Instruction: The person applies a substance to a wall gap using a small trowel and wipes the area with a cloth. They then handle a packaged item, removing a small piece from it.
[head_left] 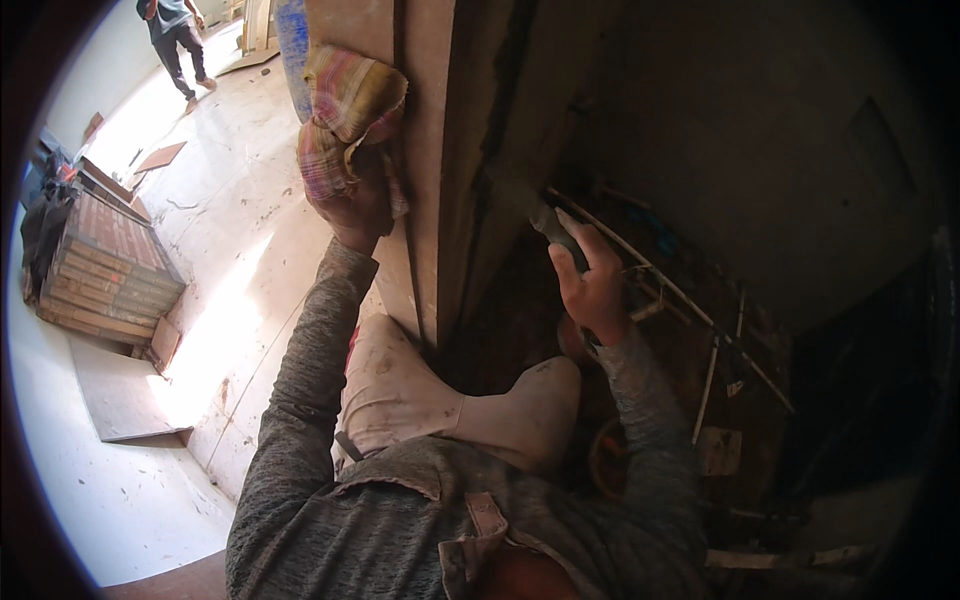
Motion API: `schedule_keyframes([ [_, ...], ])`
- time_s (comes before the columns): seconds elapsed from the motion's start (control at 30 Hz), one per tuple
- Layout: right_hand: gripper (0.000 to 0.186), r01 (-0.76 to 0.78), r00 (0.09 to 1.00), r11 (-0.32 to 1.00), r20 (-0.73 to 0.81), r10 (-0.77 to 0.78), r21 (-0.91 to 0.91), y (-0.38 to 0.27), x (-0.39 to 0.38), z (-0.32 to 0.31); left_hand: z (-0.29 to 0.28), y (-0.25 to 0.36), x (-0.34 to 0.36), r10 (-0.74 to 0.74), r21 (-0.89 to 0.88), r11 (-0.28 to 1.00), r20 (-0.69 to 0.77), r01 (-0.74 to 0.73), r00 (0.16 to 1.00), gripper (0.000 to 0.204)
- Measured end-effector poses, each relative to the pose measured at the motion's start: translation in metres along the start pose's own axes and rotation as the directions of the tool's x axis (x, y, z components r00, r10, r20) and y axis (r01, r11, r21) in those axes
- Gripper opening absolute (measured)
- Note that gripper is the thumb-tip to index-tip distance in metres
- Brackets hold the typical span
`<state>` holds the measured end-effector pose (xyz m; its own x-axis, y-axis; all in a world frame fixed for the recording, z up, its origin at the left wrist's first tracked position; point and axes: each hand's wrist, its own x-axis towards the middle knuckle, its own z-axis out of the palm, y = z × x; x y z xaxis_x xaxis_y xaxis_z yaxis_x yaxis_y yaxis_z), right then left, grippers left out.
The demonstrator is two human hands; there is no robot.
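My left hand [352, 205] is closed on a checked yellow-and-pink cloth [358, 92], pressed against the pale upright jamb [425, 150] before me. Folds of the cloth cover most of its fingers. On the jamb's darker side, my right hand [597, 283] is wrapped round the handle of a trowel-like hand tool [549, 222]. The tool's front end points toward the jamb's inner edge and fades into shadow, so its exact shape is unclear. A dark, rough seam [508, 95] runs along that side of the jamb.
At left, a stack of flat boxes [110, 255] stands on the sunlit floor, with a loose panel [120, 390] near it. A person [180, 45] is at the far left. Long thin rods [680, 300] and scraps lie in the dark space at right.
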<state>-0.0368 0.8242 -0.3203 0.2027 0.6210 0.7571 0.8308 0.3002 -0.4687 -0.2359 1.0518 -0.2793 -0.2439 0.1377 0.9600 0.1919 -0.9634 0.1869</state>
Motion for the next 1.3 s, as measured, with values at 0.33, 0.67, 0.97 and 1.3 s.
schedule_keyframes([
  [0.33,0.042,-0.227,0.958,0.974,0.175,0.226,-0.017,0.022,-0.019,0.02,0.002,-0.003,-0.007,-0.058,-0.094,0.994,-0.013,0.057,0.998,0.026],
  [0.67,0.044,-0.312,0.925,0.95,0.225,0.305,-0.005,0.046,-0.068,0.042,0.002,0.003,-0.002,-0.013,0.019,1.0,-0.03,0.014,0.999,0.026],
  [0.97,0.04,0.009,0.991,0.985,0.131,0.013,-0.171,0.063,-0.06,0.022,0.001,0.0,0.0,-0.013,-0.004,1.0,-0.035,0.013,0.999,0.021],
  [1.3,0.044,0.172,0.978,0.882,0.181,-0.1,-0.439,0.086,-0.033,0.02,0.002,-0.001,-0.003,0.0,-0.058,0.998,-0.038,-0.002,0.999,0.022],
])
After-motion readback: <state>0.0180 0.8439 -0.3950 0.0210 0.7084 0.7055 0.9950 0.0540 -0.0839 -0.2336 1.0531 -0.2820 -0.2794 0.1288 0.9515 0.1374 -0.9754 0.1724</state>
